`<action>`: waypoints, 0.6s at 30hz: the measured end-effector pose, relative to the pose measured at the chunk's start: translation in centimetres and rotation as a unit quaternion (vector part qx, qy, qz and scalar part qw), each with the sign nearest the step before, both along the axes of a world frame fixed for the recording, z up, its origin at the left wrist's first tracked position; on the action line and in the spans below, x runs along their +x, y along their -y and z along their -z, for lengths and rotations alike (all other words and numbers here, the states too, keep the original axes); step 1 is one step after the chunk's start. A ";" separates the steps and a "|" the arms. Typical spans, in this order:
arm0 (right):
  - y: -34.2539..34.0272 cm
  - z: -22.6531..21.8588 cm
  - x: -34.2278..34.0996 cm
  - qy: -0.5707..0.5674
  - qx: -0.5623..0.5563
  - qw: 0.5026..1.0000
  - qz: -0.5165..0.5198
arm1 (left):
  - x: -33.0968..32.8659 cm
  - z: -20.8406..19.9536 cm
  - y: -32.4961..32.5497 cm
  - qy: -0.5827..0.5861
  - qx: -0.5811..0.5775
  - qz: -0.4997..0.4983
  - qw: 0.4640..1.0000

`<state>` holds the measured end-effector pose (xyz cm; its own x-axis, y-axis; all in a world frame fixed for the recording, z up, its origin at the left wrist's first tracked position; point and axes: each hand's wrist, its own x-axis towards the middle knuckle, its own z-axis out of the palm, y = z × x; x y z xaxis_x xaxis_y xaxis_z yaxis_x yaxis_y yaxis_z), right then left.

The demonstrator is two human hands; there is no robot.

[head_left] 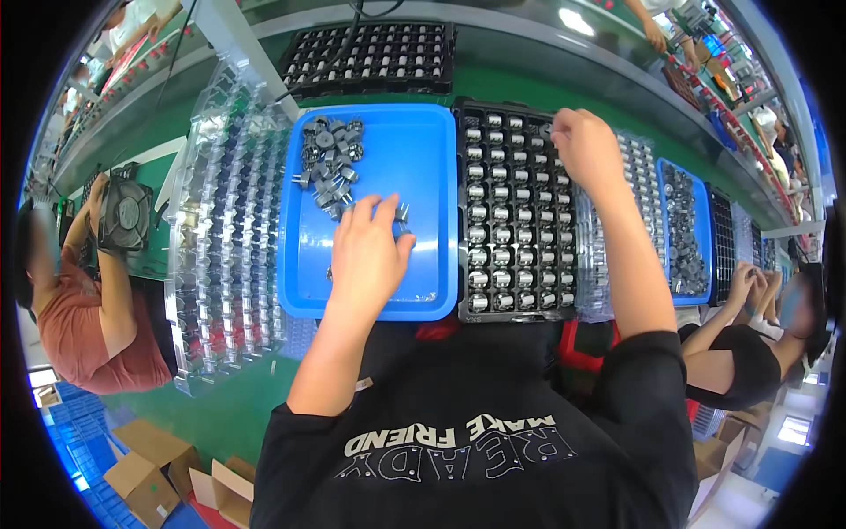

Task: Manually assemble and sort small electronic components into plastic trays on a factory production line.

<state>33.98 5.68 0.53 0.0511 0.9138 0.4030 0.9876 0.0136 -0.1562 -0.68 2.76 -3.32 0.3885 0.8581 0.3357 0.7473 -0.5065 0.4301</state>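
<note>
My left hand (366, 256) reaches into a blue plastic tray (447, 212), its fingers apart. Beside its thumb and forefinger are a few small parts (402, 214), partly hidden by the hand. A loose heap of small grey round-capped components with metal pins (333, 167) fills the tray's upper left. To the right stands a black compartment tray (516, 315) with rows of silver cylindrical parts in its pockets. At that tray's far right corner my right hand (586, 145) has its fingertips pinched together; what they hold, if anything, is hidden.
Clear plastic blister trays (220, 220) are stacked at the left, with more (634, 185) under my right forearm. Another filled black tray (370, 55) lies at the back. A second blue tray of parts (683, 229) stands farther right. Co-workers sit on both sides, a black fan (126, 216) at the left.
</note>
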 end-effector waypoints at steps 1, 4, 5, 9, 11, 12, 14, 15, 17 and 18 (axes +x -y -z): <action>-1.7 0.7 1.0 0.023 -0.013 1.000 -0.010 | 0.1 0.0 -0.3 -0.036 -0.026 -0.003 0.999; -4.2 3.0 1.5 0.130 -0.049 0.990 -0.002 | 1.2 0.5 -0.8 -0.056 -0.062 -0.010 0.996; -4.8 3.4 1.4 0.142 -0.070 0.987 -0.005 | 1.6 0.5 -0.9 -0.045 -0.077 -0.014 0.996; -5.3 3.0 1.4 0.096 -0.088 0.991 -0.019 | 2.0 1.2 -1.8 -0.038 -0.114 -0.034 0.992; -4.8 2.0 2.9 0.035 -0.101 0.994 -0.016 | 2.1 1.3 -2.4 -0.003 -0.127 -0.057 0.990; -4.1 1.6 5.0 -0.007 -0.086 0.994 0.072 | 2.1 1.1 -2.5 0.019 -0.116 -0.051 0.992; -2.4 0.7 8.4 -0.100 -0.136 0.969 0.180 | 2.4 0.3 -2.7 0.066 -0.111 -0.053 0.990; -1.8 0.3 9.6 -0.148 -0.200 0.947 0.202 | 2.4 0.0 -2.7 0.114 -0.111 -0.059 0.986; -1.3 1.2 9.9 -0.161 -0.142 0.957 0.197 | 2.1 -0.4 -2.9 0.129 -0.059 -0.048 0.989; -1.1 1.4 10.0 -0.183 -0.146 0.953 0.195 | 1.9 -0.6 -3.0 0.146 -0.010 -0.034 0.989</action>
<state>44.00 6.75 -0.91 0.4971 0.8674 0.0244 0.7880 -0.4395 -0.4311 1.22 5.77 -2.69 0.2188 0.8867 0.4073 0.6218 -0.4484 0.6422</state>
